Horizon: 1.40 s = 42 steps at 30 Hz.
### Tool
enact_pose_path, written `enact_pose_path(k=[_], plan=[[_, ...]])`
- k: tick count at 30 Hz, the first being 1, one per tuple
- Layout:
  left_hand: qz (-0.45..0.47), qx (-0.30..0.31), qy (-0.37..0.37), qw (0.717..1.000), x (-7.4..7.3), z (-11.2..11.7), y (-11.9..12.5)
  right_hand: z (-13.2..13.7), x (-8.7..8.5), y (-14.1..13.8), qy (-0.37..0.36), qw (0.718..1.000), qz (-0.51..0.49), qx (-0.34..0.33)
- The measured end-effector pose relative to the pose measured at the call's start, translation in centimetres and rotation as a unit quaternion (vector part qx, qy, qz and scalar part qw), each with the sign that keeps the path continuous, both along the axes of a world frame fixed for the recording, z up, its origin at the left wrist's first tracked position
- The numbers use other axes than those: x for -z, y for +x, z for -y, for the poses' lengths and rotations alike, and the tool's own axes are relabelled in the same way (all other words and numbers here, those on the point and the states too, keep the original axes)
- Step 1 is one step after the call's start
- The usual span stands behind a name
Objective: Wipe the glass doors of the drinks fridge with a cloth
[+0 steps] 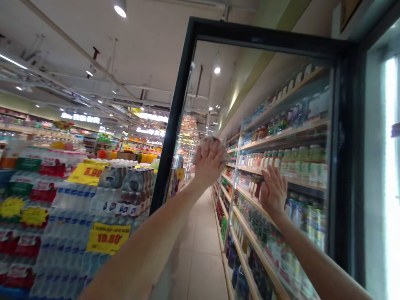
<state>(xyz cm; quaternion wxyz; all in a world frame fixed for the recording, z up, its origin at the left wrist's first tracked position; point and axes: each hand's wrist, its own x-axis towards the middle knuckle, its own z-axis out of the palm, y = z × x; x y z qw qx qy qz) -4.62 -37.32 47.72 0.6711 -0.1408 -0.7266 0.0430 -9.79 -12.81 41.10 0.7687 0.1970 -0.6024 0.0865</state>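
A black-framed glass fridge door stands swung open in front of me. My left hand presses a crumpled white cloth against the glass, fingers closed over it. My right hand lies flat on the glass lower and to the right, fingers stretched out and holding nothing. Through the glass I see shelves of bottled drinks running down the aisle.
Stacked packs of bottled water with yellow price signs fill the left side. A tiled aisle floor runs ahead between them and the drink shelves. The lit fridge interior is at the far right.
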Motion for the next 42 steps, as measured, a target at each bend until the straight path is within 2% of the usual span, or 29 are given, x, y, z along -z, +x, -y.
enact_pose_path(k=[1,3,4,5,6,8,9,10,11,12,13,14,16,17,18,20,23,24,25,27,29,31,32,33,36,38,39,40,42], plan=[[0.017,0.013,-0.081,0.997,0.5,-0.9,0.0,0.0,0.0,0.0,-0.001,1.000,0.000,0.000],[0.046,0.037,-0.238,0.970,0.8,-1.7,0.0,0.0,0.0,0.1,-0.003,1.000,0.002,0.001],[0.055,0.041,-0.278,0.958,0.4,-1.4,0.1,0.0,0.1,0.1,-0.005,1.000,0.004,0.002],[0.057,0.039,-0.280,0.958,-0.4,-0.7,0.1,0.0,0.0,0.1,-0.004,1.000,0.005,0.004],[0.052,0.032,-0.240,0.969,-1.5,0.1,0.2,0.1,0.0,0.1,-0.003,1.000,0.006,0.007],[0.025,0.012,-0.082,0.996,-3.8,1.7,0.3,0.2,0.0,0.1,-0.001,1.000,0.010,0.018],[0.008,0.004,-0.001,1.000,-4.5,2.0,0.3,0.3,0.0,0.2,0.000,1.000,0.014,0.027],[-0.005,0.000,0.060,0.998,-4.8,2.0,0.2,0.3,-0.1,0.2,-0.001,0.999,0.020,0.036],[-0.011,-0.001,0.090,0.996,-4.5,1.5,0.1,0.4,-0.1,0.3,-0.001,0.999,0.025,0.045],[-0.009,0.002,0.081,0.997,-3.8,0.7,0.0,0.4,-0.1,0.3,-0.002,0.998,0.028,0.053],[0.001,0.009,0.034,0.999,-2.7,-0.3,-0.2,0.4,-0.2,0.3,0.001,0.998,0.026,0.057],[0.012,0.020,-0.039,0.999,-1.4,-1.4,-0.4,0.3,-0.2,0.3,0.002,0.998,0.020,0.058],[0.030,0.043,-0.192,0.980,0.8,-3.1,-0.7,0.2,-0.1,0.1,0.005,0.999,0.010,0.053],[0.034,0.049,-0.240,0.969,1.3,-3.4,-0.8,0.2,-0.1,0.1,0.006,0.999,0.009,0.048],[0.035,0.049,-0.255,0.965,1.3,-3.3,-0.7,0.2,0.0,0.0,0.006,0.999,0.010,0.044],[0.028,0.038,-0.187,0.981,0.1,-2.2,-0.5,0.2,0.0,0.0,0.002,0.999,0.020,0.037],[0.002,0.022,-0.003,1.000,-2.2,-1.0,-0.2,0.3,0.0,0.1,-0.004,0.999,0.024,0.027],[-0.004,0.024,0.030,0.999,-2.3,-1.2,-0.2,0.4,0.0,0.2,-0.005,0.999,0.023,0.022],[-0.003,0.029,0.033,0.999,-2.0,-1.8,-0.3,0.4,0.0,0.3,-0.005,1.000,0.022,0.015],[0.012,0.050,-0.063,0.997,-0.1,-3.6,-0.7,0.4,0.0,0.3,-0.006,1.000,0.018,0.000],[0.033,0.077,-0.219,0.972,1.9,-5.3,-1.0,0.3,0.0,0.2,-0.011,1.000,0.016,-0.015],[0.048,0.090,-0.317,0.943,2.5,-5.8,-1.2,0.1,0.0,0.2,-0.017,0.999,0.017,-0.030],[0.051,0.088,-0.316,0.943,1.9,-5.5,-1.2,0.1,0.0,0.2,-0.018,0.999,0.016,-0.037],[0.051,0.080,-0.281,0.955,0.9,-4.8,-1.0,0.0,0.0,0.2,-0.019,0.999,0.015,-0.042],[0.019,0.043,-0.051,0.998,-3.2,-2.0,-0.5,0.0,0.0,0.4,-0.019,0.999,0.015,-0.040],[-0.016,0.032,0.080,0.996,-4.4,-1.2,-0.2,0.1,-0.1,0.5,-0.018,0.999,0.024,-0.026],[-0.027,0.034,0.104,0.994,-4.1,-1.5,-0.2,0.1,-0.1,0.6,-0.017,0.999,0.029,-0.020],[-0.032,0.040,0.093,0.994,-3.1,-2.1,-0.2,0.1,-0.1,0.6,-0.016,0.999,0.031,-0.016],[-0.025,0.059,-0.017,0.998,0.0,-4.0,-0.4,0.0,-0.1,0.5,-0.012,1.000,0.026,-0.012]])
